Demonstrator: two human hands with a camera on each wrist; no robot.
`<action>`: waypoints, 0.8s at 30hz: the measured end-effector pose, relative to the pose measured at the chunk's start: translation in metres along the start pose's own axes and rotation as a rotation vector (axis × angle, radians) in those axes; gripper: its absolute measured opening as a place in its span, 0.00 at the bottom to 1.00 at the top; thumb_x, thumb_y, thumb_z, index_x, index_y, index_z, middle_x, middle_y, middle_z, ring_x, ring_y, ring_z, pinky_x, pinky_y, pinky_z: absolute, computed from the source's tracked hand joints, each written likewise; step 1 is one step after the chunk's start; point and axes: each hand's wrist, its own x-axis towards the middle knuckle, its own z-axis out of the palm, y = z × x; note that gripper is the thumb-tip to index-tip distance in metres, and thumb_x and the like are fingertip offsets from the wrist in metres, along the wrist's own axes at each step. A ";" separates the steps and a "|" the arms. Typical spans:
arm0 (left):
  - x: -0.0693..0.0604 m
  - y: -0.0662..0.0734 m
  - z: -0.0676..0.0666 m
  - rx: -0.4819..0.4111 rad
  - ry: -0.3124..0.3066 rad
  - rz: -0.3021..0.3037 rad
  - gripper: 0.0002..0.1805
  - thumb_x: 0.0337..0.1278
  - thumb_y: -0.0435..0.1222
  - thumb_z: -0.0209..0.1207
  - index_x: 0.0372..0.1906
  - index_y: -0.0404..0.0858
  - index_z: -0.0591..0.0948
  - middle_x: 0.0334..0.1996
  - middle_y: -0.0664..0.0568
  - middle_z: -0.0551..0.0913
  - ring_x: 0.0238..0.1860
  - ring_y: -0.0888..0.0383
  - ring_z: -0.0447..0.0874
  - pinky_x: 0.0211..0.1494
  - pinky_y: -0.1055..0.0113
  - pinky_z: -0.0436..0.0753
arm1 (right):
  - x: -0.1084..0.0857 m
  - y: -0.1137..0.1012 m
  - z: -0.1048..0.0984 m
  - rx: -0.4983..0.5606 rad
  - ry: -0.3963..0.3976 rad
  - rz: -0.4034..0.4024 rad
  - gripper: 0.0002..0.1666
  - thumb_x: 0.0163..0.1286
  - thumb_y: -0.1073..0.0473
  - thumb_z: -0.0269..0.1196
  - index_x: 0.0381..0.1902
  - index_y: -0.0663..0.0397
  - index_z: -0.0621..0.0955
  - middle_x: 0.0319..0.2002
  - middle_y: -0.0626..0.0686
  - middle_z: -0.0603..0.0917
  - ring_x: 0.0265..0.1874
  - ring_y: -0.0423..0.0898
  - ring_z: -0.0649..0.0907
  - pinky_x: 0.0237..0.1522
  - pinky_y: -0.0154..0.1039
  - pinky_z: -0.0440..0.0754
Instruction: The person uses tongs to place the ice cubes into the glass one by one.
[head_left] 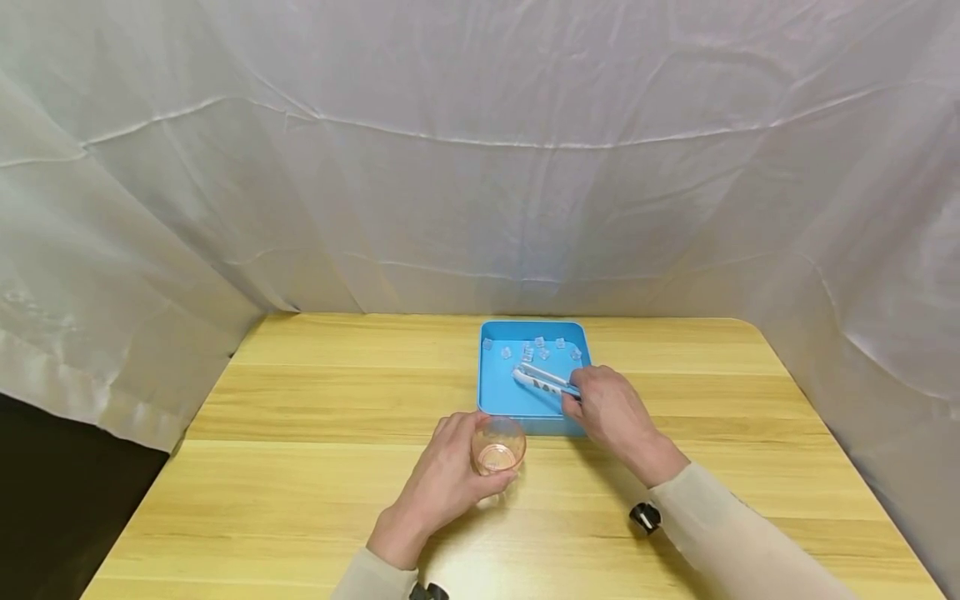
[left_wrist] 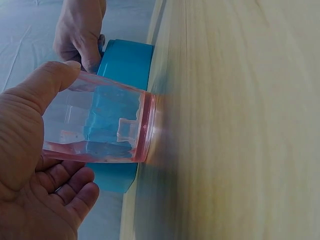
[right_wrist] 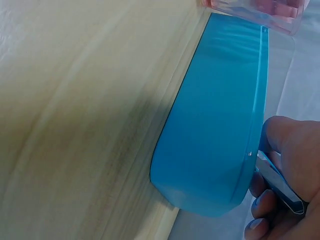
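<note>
Several cubes point(head_left: 528, 355) lie just past the left-pointing tongs point(head_left: 537, 383) your nearer right hand point(head_left: 617, 414) grips; your left hand point(head_left: 444, 477) holds a cup point(head_left: 498, 455).

A screened-off booth, of the kind set up for staged tabletop work, is suggested. The wood-grained table point(head_left: 300, 508) is enclosed by pale, silvery cloth point(head_left: 525, 200), which is hung behind it and along its left and right sides; creases and folds are seen throughout. To the left of the table, below the cloth's lower edge, a dark area point(head_left: 60, 492) is left exposed. The type of room beyond cannot be told.
</note>
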 end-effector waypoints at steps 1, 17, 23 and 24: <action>0.000 0.000 0.000 0.000 0.000 0.000 0.44 0.48 0.51 0.80 0.67 0.38 0.76 0.58 0.49 0.82 0.63 0.52 0.77 0.67 0.53 0.81 | 0.000 0.000 0.000 0.002 0.002 -0.003 0.14 0.67 0.62 0.67 0.24 0.54 0.75 0.19 0.46 0.68 0.20 0.43 0.68 0.23 0.34 0.67; 0.002 -0.003 0.001 0.000 -0.003 -0.015 0.43 0.48 0.51 0.80 0.67 0.37 0.76 0.57 0.49 0.82 0.62 0.52 0.77 0.66 0.53 0.81 | 0.006 -0.002 0.005 -0.002 -0.020 0.009 0.18 0.67 0.61 0.68 0.22 0.51 0.72 0.18 0.46 0.66 0.20 0.43 0.67 0.23 0.34 0.66; 0.002 -0.002 0.001 -0.002 -0.003 -0.013 0.43 0.48 0.51 0.80 0.67 0.38 0.76 0.57 0.49 0.82 0.62 0.52 0.77 0.66 0.53 0.81 | 0.004 -0.001 0.004 0.028 -0.028 0.020 0.16 0.68 0.62 0.67 0.23 0.51 0.73 0.19 0.47 0.67 0.21 0.43 0.67 0.24 0.34 0.66; 0.002 -0.002 0.001 -0.001 -0.003 -0.014 0.43 0.48 0.51 0.80 0.67 0.38 0.76 0.58 0.49 0.82 0.62 0.52 0.77 0.66 0.53 0.81 | 0.004 -0.001 0.004 0.033 -0.028 0.019 0.16 0.68 0.62 0.67 0.23 0.51 0.74 0.19 0.46 0.68 0.21 0.43 0.67 0.24 0.34 0.66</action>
